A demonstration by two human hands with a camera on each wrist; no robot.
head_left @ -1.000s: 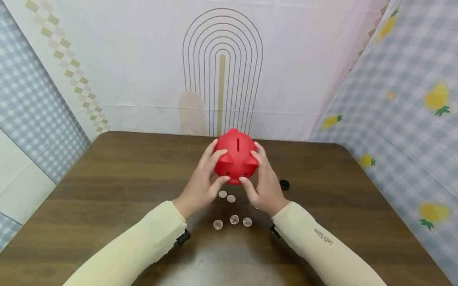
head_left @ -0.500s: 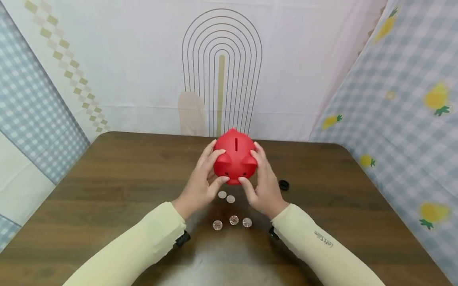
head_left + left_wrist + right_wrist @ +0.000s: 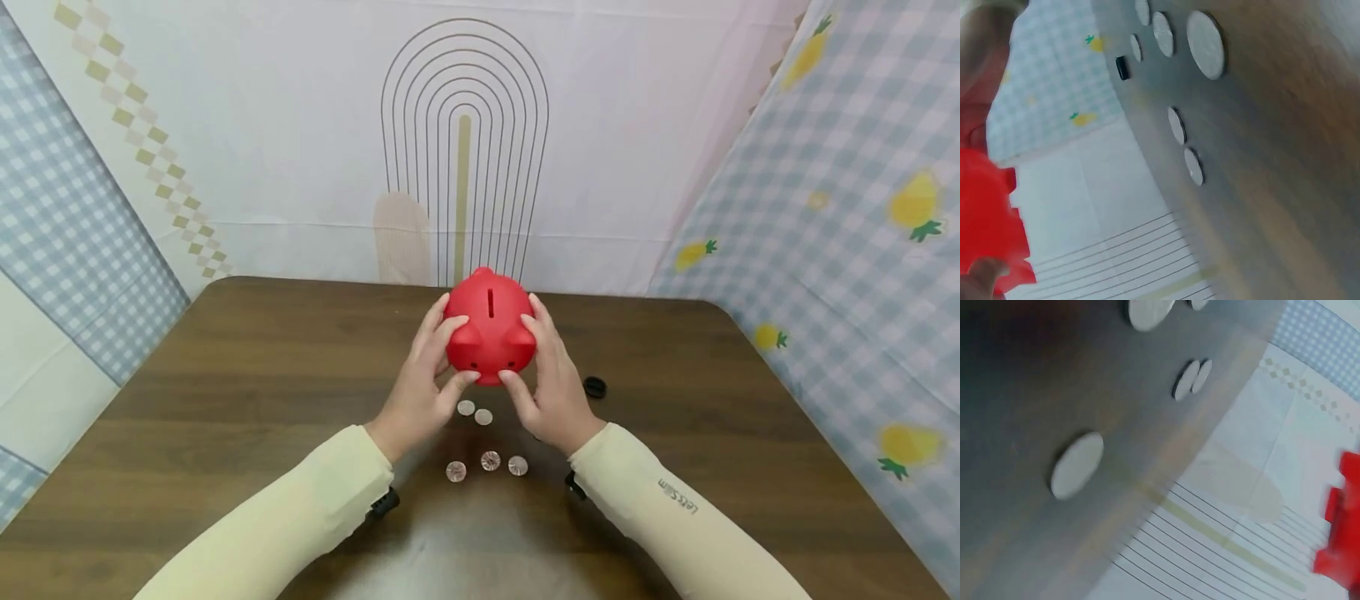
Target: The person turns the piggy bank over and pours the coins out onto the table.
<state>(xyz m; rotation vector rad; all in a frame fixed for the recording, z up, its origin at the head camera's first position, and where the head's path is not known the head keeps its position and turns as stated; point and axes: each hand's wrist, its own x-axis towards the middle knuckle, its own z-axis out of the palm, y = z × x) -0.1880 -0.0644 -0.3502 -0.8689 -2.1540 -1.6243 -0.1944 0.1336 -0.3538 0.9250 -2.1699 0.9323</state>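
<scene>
A red piggy bank (image 3: 491, 329) is held between both hands in the head view, its coin slot upward and its snout toward me. My left hand (image 3: 416, 392) grips its left side, the thumb by the snout and fingers around the ear. On the other side my right hand (image 3: 557, 392) grips it the same way. Both wrist views show the bank raised off the table, with its stubby feet pointing down to the tabletop (image 3: 1022, 531). Below it lie several silvery coins (image 3: 490, 461), two of them (image 3: 1194, 166) close together.
A small black round plug (image 3: 595, 387) lies on the brown wooden table (image 3: 262, 375), right of the right hand. A white cloth (image 3: 300, 125) with printed arches hangs behind the table, and checked cloth (image 3: 847, 250) with pineapples hangs on the right.
The piggy bank has drifted slightly left with both hands still gripping it. The coins and black plug stay where they were.
</scene>
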